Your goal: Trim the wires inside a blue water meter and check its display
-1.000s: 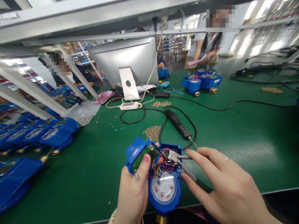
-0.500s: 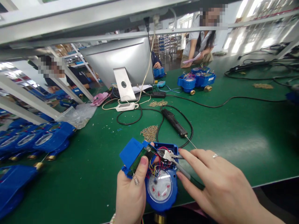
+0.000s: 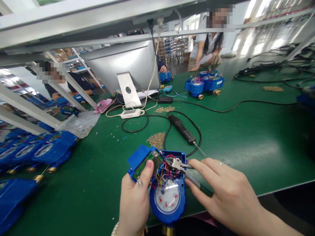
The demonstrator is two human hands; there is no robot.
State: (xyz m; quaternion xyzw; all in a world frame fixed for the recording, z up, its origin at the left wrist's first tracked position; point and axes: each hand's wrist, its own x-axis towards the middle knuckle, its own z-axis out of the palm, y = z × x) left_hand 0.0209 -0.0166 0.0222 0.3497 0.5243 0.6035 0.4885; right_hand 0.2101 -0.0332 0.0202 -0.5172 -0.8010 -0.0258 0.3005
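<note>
A: What are the hands doing?

B: The left hand (image 3: 134,200) is wrapped around an opened blue water meter (image 3: 164,190) at the near edge of the green worktop (image 3: 246,131), thumb pressing the circuit board (image 3: 147,164) against the raised cover at about 11 o'clock of the dial. The right hand (image 3: 226,193) is closed on a pair of pliers (image 3: 180,165), index finger laid along them, with the tips in among the coloured wires (image 3: 164,173) at 12 o'clock of the dial.

A: How far along does it look?

B: Midway, I'd judge. The housing stands open, the board is tilted out and the wires lie loose above the dial face, so the inside work isn't finished and the cover isn't shut.

A: And further out?

B: Just past the meter, at 12 o'clock, is a heap of small brass screws (image 3: 156,140), and at 1 o'clock a black electric screwdriver (image 3: 182,129) lies inside its looped cable, untouched. At 9 o'clock a row of blue meters (image 3: 46,149) lies on the worktop; whether they are finished I cannot tell. At the far side sit a monitor's back (image 3: 123,65) and more meters (image 3: 204,83), with other people working beyond.
</note>
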